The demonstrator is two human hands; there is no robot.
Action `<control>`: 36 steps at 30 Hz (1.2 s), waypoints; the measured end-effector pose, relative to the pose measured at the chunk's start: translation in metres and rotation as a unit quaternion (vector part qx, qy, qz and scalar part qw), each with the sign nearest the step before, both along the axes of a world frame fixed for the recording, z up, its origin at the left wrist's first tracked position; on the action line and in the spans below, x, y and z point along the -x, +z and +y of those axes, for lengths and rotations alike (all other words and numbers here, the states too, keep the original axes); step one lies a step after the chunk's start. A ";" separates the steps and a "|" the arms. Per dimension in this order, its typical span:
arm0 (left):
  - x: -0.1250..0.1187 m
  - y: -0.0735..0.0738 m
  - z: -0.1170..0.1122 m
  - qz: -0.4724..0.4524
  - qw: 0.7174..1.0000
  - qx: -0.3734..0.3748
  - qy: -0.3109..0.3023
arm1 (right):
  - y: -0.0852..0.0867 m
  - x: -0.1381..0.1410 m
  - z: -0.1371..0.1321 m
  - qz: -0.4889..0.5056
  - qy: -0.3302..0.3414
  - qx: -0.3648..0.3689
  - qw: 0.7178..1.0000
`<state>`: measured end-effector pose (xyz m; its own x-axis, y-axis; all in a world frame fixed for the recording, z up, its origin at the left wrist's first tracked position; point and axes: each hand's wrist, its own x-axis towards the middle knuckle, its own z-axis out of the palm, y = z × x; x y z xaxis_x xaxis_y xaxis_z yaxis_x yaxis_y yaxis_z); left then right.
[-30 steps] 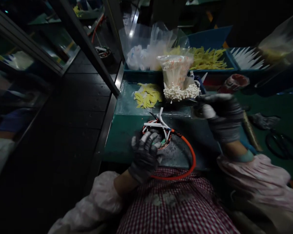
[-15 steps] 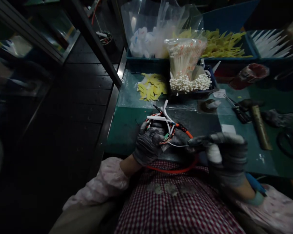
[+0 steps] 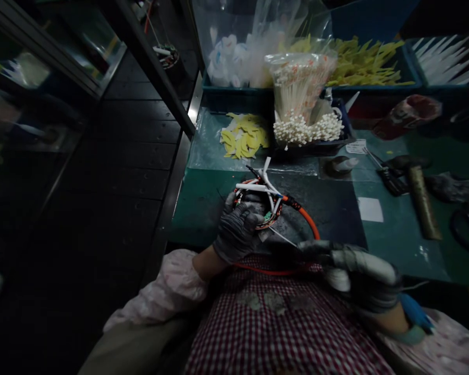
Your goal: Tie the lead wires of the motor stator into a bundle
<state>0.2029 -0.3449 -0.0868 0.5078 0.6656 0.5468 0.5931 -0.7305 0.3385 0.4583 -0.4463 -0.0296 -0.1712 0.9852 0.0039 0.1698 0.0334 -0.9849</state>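
My left hand (image 3: 236,232), in a dark knit glove, is closed on the near left side of a ring-shaped wire coil (image 3: 274,214), probably a motor stator. White sleeved leads (image 3: 254,187) cross the ring's top, and an orange cable (image 3: 309,221) curves from its right side down toward my lap. A thin white cord (image 3: 283,237) runs taut from the coil's lower edge to the fingertips of my right hand (image 3: 365,273). The right hand is gloved, with white wrapping on some fingers, and pinches the cord. Motion blurs those fingers slightly.
Yellow curved pieces (image 3: 244,136) lie behind the coil, beside a bundle of white-tipped sticks (image 3: 300,127). At the right are a hammer (image 3: 424,203), pliers (image 3: 393,179), scissors (image 3: 467,229) and a red can (image 3: 408,117). A metal post (image 3: 152,67) stands at the left.
My right hand has moved down and slightly right, drawing the white cord into a downward slant. The left hand and the coil stay nearly in place.
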 end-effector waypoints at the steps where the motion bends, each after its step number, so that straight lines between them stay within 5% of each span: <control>1: 0.000 0.000 0.000 -0.002 1.000 0.002 -0.002 | 0.001 0.003 0.006 -0.010 0.015 0.003 1.000; 4: 0.002 0.000 0.002 -0.006 1.000 0.010 -0.013 | -0.005 0.016 0.028 -0.080 0.039 -0.015 0.996; 9: 0.005 0.000 0.005 -0.019 0.998 0.042 -0.049 | -0.030 0.030 0.067 -0.176 -0.021 -0.096 0.979; 14: 0.005 -0.001 0.006 -0.030 0.996 0.068 -0.046 | -0.018 0.044 0.099 -0.326 0.032 -0.120 0.937; 19: 0.003 0.004 0.007 -0.047 0.996 0.053 -0.055 | -0.005 0.048 0.109 -0.090 0.019 -0.079 0.993; 22: 0.002 0.005 0.007 -0.051 0.996 0.047 -0.056 | 0.001 0.040 0.110 0.007 0.069 -0.012 0.998; 26: 0.004 0.002 0.008 -0.041 0.998 0.037 -0.031 | 0.003 0.030 0.107 0.014 0.101 0.016 0.995; 30: 0.006 -0.001 0.010 -0.003 0.994 0.099 -0.043 | -0.004 0.029 0.102 -0.020 0.044 -0.023 0.999; 36: 0.005 0.003 0.009 0.007 0.993 0.115 -0.031 | -0.011 0.026 0.103 -0.041 0.083 -0.088 0.992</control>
